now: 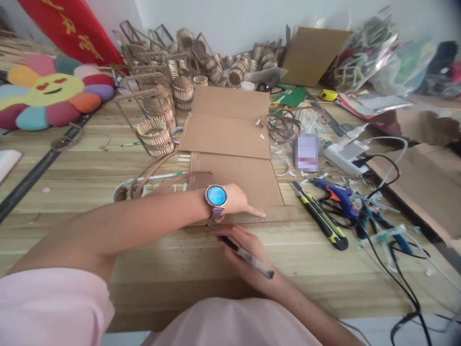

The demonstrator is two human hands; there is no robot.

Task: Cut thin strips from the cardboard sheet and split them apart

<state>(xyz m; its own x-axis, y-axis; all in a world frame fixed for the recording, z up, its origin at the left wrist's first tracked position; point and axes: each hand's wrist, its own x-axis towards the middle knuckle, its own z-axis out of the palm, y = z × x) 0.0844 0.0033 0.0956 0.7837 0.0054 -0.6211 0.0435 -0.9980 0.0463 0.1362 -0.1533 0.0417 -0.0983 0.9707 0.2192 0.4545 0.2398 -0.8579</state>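
Observation:
My left hand (240, 202), with a blue-faced watch on the wrist, lies on the near edge of a flat brown cardboard sheet (230, 144), its index finger stretched along that edge. My right hand (245, 250) is closed on a black pen (239, 250), whose tip touches the wooden table (90, 192) just below the cardboard's near edge, under my left wrist. The pen's rear end points toward my body.
A yellow-black utility knife (322, 217) and a blue glue gun (336, 194) with tangled cables lie to the right. Several small woven baskets (155, 134) and wooden frames crowd the back left. A flower cushion (50, 93) is at far left, a white power strip (345, 156) at right.

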